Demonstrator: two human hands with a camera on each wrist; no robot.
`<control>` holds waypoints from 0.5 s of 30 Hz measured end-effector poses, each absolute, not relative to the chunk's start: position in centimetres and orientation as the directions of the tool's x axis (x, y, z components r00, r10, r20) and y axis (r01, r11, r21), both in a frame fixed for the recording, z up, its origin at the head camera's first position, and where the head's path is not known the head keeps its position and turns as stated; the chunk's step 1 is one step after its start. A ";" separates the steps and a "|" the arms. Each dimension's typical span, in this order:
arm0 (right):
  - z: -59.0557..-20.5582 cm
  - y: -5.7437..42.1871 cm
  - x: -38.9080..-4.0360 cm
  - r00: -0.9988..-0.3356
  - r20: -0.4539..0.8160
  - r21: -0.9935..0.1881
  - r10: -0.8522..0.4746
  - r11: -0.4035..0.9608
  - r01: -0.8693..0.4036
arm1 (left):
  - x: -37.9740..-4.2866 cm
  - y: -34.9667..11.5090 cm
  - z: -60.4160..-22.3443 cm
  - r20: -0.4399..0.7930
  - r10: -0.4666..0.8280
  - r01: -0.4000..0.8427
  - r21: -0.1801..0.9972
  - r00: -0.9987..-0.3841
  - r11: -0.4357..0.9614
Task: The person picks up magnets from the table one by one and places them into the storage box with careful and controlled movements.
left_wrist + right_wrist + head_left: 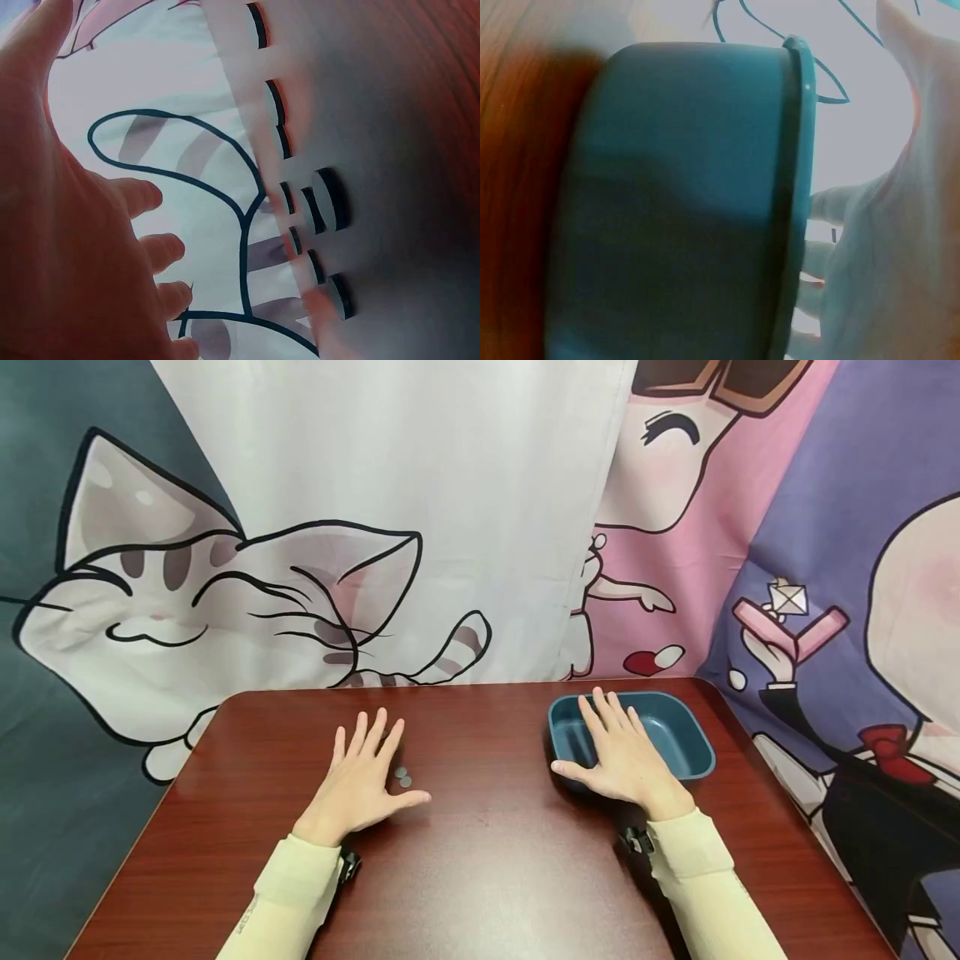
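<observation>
My left hand point(360, 785) hovers palm down with spread, straight fingers over the left part of the table. Just right of it show small round grey discs point(406, 782), like coins or buttons. From the left wrist, several such discs point(331, 199) lie scattered on the tabletop below the palm; in the head view the hand hides most of them. The right hand point(626, 764), fingers spread too, is over the near left side of a blue plastic basin point(696, 752). In the right wrist view its fingers overlap the rim of the basin point(679, 187). Neither hand holds anything.
A brown wood-grain table point(487, 860) carries everything. Behind its far edge hangs a cloth point(420, 460) printed with a cartoon cat and figures. The basin stands near the table's far right corner. Both wrists wear dark devices at the light sleeve cuffs point(300, 877).
</observation>
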State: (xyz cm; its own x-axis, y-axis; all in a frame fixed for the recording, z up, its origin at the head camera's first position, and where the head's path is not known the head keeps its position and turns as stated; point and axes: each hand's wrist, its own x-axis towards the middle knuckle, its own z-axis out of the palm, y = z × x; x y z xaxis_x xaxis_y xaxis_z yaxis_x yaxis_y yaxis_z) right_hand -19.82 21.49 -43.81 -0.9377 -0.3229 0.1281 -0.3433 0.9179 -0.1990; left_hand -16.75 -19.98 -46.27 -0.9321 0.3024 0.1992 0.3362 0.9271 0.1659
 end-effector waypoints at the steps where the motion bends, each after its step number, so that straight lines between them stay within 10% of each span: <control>1: -43.7 21.6 -19.9 -0.936 0.125 -0.204 -0.330 0.914 -0.349 | -16.7 -20.1 -46.2 0.199 0.305 0.338 0.165 -0.931 0.926; 15: -40.7 27.6 -24.0 -0.836 0.139 -0.030 -0.532 0.841 -0.540 | -17.4 -20.2 -46.3 0.274 0.524 0.577 0.167 -0.806 0.800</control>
